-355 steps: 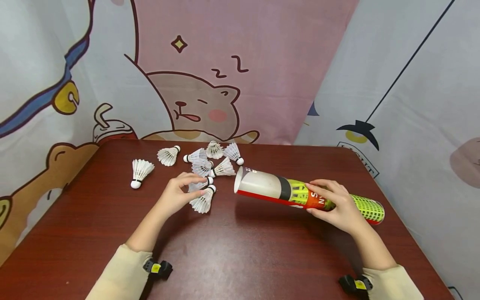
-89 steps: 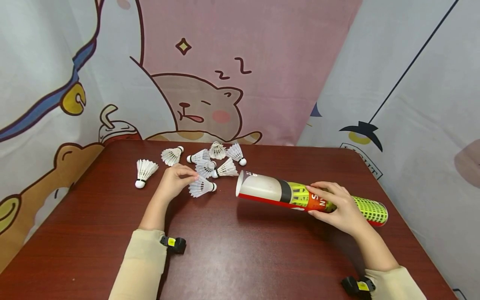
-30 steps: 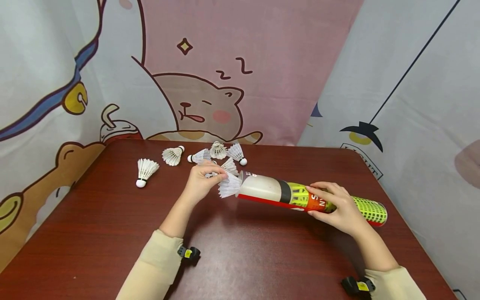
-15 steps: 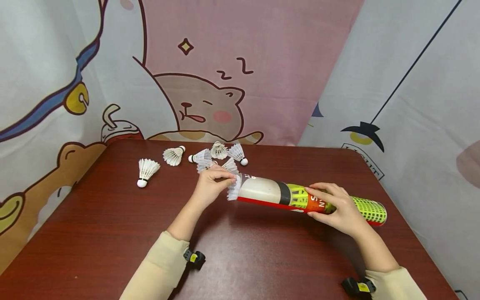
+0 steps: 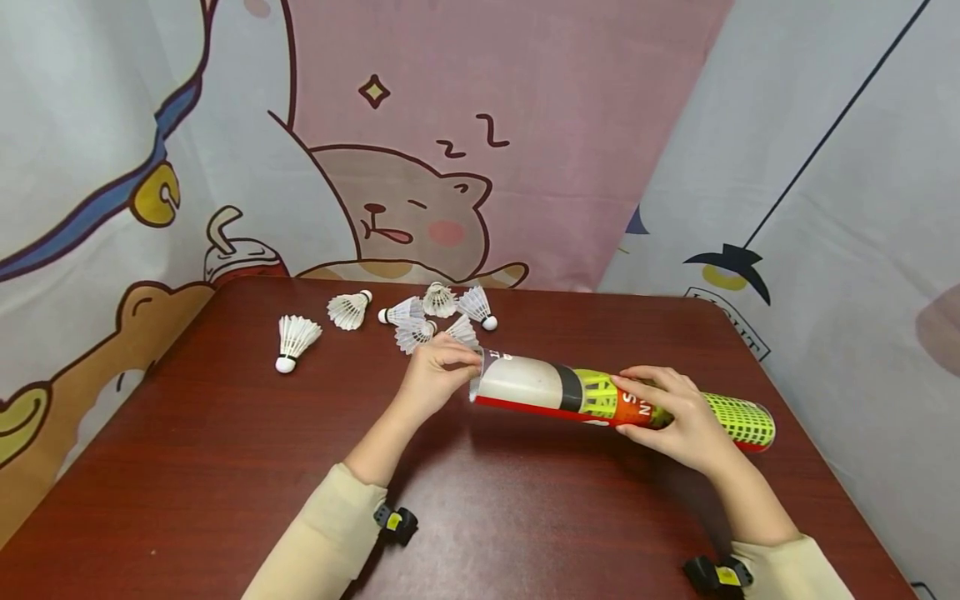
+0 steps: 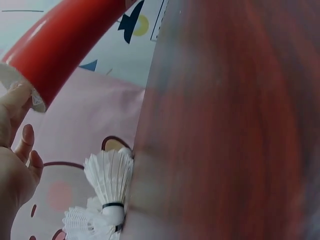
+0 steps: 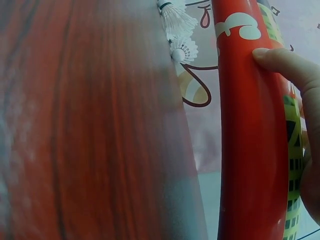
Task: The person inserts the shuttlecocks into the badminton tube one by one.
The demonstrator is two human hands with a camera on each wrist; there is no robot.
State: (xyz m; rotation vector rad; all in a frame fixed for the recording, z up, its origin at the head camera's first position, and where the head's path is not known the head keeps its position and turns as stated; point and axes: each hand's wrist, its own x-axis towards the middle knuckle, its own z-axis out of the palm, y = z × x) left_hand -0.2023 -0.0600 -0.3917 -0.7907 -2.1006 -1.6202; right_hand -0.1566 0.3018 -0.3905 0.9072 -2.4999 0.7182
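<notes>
My right hand point(image 5: 678, 417) grips a shuttlecock tube point(image 5: 525, 382) round its middle, thumb on one side and fingers over the other. The tube is white, red and yellow-green, and lies tilted just above the table with its mouth to the left. At that mouth my left hand point(image 5: 435, 377) pinches the skirt edge of a shuttlecock that is almost wholly inside. Only a scrap of the shuttlecock's skirt point(image 6: 37, 101) shows at the rim in the left wrist view. In the right wrist view my thumb point(image 7: 280, 62) presses the tube's red side.
Several white shuttlecocks lie toward the back of the brown table point(image 5: 525, 517). One shuttlecock point(image 5: 297, 342) sits apart at the left, another point(image 5: 349, 310) behind it. The others cluster behind the tube's mouth, one shuttlecock point(image 5: 461, 330) partly behind my left hand. A printed cloth point(image 5: 562, 142) hangs beyond.
My left hand has picked a shuttlecock off the table, carried it right and slid it into the tube's mouth. Another front shuttlecock seen earliest is gone from the table. My right hand stays put.
</notes>
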